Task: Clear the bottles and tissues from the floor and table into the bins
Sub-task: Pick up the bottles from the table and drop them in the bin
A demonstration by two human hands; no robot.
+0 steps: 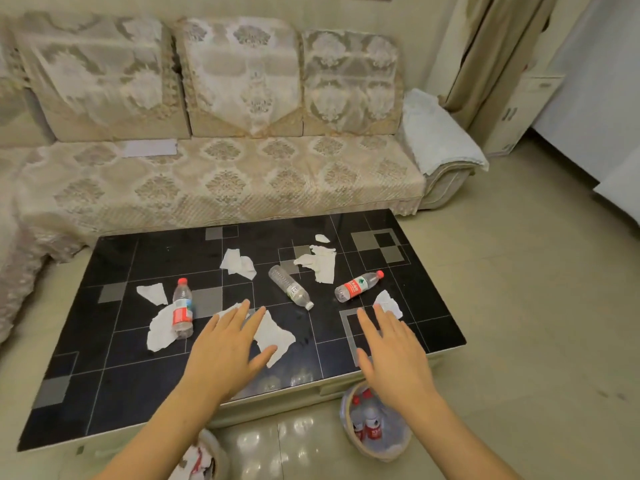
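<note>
On the black tiled table (104, 393) lie three plastic bottles: a red-labelled one (182, 308) at the left, a clear one (290, 287) in the middle, and a red-labelled one (358, 285) at the right. Several white tissues are scattered around them, one (275, 336) just beyond my left hand (230, 348), another (389, 303) just past my right hand (394, 355). Both hands hover over the table's near side, fingers spread, holding nothing. A bin (398, 448) with bottles in it stands below my right hand. A second bin (216, 452) with tissues sits under my left forearm.
A patterned beige sofa (221, 181) runs along the table's far side. Shiny floor tiles (519, 306) stretch to the right of the table. A curtain (485, 57) and a white cabinet (519, 112) stand at the back right.
</note>
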